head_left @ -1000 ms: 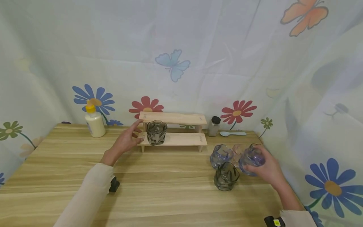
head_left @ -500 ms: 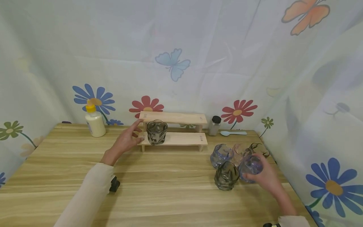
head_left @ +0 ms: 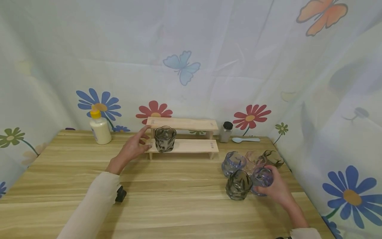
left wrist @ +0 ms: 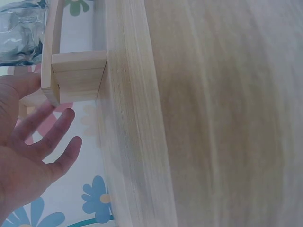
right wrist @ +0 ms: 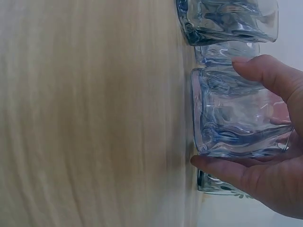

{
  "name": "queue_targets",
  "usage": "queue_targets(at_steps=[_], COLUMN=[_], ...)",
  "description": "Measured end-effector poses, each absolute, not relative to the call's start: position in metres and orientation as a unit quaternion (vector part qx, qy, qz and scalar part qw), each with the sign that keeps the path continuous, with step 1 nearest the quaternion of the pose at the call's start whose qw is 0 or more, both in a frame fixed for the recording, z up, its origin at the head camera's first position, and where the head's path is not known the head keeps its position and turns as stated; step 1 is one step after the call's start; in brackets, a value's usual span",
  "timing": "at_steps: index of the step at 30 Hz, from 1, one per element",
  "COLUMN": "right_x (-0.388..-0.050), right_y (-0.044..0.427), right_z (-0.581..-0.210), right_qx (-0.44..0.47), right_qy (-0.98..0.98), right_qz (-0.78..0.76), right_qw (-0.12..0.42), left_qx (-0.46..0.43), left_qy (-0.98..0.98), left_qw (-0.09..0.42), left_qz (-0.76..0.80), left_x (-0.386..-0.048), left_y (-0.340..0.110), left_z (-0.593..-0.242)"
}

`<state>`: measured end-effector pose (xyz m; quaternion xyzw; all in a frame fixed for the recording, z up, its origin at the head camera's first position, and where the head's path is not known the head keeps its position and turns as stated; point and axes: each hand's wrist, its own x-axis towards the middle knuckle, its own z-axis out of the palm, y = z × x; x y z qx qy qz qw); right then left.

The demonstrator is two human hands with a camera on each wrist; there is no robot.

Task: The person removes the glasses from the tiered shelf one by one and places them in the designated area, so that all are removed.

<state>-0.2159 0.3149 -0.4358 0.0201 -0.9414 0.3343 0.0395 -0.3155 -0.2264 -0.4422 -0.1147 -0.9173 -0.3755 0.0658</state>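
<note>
My right hand [head_left: 277, 189] holds a blue-purple tinted glass [head_left: 262, 177], thumb on one side and fingers on the other. In the right wrist view this glass [right wrist: 241, 113] has its base at or very close to the tabletop. Crowded around it are a dark grey glass [head_left: 238, 186], a bluish glass [head_left: 232, 164], a pinkish glass [head_left: 253, 159] and another dark glass [head_left: 274, 158]. My left hand [head_left: 131, 149] touches the left end of a two-tier wooden shelf [head_left: 194, 145], its fingers spread. On the lower tier stands a dark grey glass [head_left: 165, 139].
At the back left stands a cream bottle [head_left: 100, 131] with a yellow cap. A black-lidded jar [head_left: 225, 132] and a light blue spoon [head_left: 246, 140] lie right of the shelf. A flowered curtain [head_left: 185, 93] encloses the wooden table [head_left: 167, 205].
My right hand has brought the blue-purple glass down and nearer, beside the front dark glass, uncovering the dark glass at the far right. The left hand stays at the shelf.
</note>
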Motion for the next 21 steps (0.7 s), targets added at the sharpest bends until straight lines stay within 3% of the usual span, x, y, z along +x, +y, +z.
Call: queue_targets(at_steps=[8,21], right_x=[-0.2198,-0.2186], right_y=[0.3156,0.3164], right_z=[-0.4375,-0.4413], right_qx=[0.009,0.028], right_qy=[-0.941,-0.931], right_qz=[0.337,0.363], right_qw=[0.01,0.014], left_qx=[-0.113,-0.11], left_qy=[-0.917,-0.918], left_qw=[0.067,0.067], left_qz=[-0.378,-0.376], left_x=[-0.3162,-0.3147], left_y=[-0.2264,-0.2252], left_z=[-0.4429,-0.441])
